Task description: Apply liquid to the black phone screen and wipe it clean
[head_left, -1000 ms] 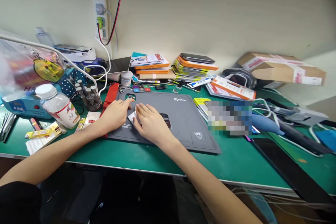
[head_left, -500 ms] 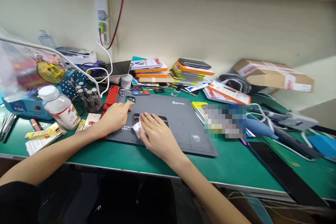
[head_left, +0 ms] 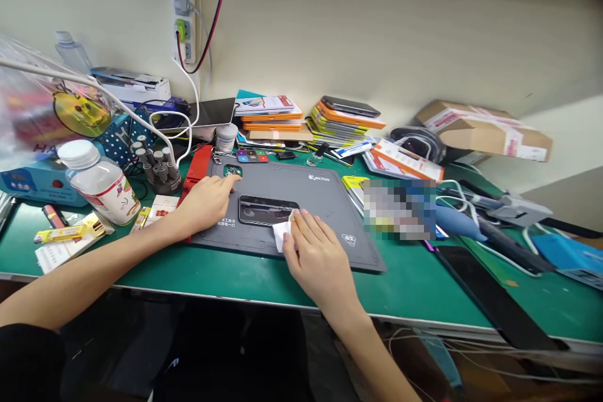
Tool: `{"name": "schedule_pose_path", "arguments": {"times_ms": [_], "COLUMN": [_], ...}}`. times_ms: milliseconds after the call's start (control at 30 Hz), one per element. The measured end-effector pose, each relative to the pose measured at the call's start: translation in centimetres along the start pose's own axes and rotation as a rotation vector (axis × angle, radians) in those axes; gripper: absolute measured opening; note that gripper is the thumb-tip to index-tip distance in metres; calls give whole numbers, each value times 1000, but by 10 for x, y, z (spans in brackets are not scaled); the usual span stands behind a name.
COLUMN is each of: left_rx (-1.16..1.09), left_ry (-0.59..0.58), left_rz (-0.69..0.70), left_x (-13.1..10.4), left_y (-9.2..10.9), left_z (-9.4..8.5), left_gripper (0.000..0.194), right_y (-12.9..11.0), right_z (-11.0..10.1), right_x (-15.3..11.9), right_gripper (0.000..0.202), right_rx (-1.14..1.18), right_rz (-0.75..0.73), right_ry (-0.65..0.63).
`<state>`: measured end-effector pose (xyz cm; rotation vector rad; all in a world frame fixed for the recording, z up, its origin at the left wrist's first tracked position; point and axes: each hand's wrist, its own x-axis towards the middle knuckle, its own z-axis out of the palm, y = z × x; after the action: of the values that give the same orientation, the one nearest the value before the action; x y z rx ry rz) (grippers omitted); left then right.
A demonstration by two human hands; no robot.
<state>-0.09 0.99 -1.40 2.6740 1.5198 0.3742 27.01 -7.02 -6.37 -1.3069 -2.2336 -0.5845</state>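
Observation:
A black phone (head_left: pixel 266 208) lies face up on a grey work mat (head_left: pixel 287 181), its screen showing reflections. My right hand (head_left: pixel 318 248) is at the phone's right end, fingers closed on a white wipe (head_left: pixel 281 235) that hangs by the phone's lower right corner. Left of the phone, my left hand (head_left: pixel 207 201) rests on the mat's left part with its index finger stretched toward a small green round-cornered piece (head_left: pixel 232 171). The other fingers of that hand are curled, and nothing shows in them.
A white-capped bottle (head_left: pixel 106 185), a screwdriver holder (head_left: pixel 160 169) and cigarette packs stand at the left. Behind the mat are stacked boxes (head_left: pixel 271 116). At the right lie a long black panel (head_left: pixel 490 292), cables and a cardboard box (head_left: pixel 490 129).
My right hand and the wipe have moved right along the phone, uncovering most of its screen. My left hand stays nearly in place. The camera view has shifted slightly.

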Motion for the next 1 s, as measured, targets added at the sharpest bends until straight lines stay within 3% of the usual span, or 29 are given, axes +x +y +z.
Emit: {"name": "schedule_pose_path", "arguments": {"times_ms": [133,267,500,800,1000], "left_rx": [10,10,-15,-54,-103], "left_ry": [16,32,28,5,-70], "left_rz": [14,-7,137,205,237], "left_x": [0,1,0,-2,-1], "left_y": [-1,0,0,0,-1], "left_z": [0,-1,1,-4,-4], "left_gripper": [52,47,37,66,73], "right_y": [-14,-5,10,37,62], "right_z": [7,12,8,21,21], "right_x": [19,35,19,14,-11], "right_gripper": [46,45,43,45,39], "right_rx": [67,59,30,154,412], "right_rz": [-1,56,104,173,219], "right_ry": [-3,-20,-17,-37,-21]}}
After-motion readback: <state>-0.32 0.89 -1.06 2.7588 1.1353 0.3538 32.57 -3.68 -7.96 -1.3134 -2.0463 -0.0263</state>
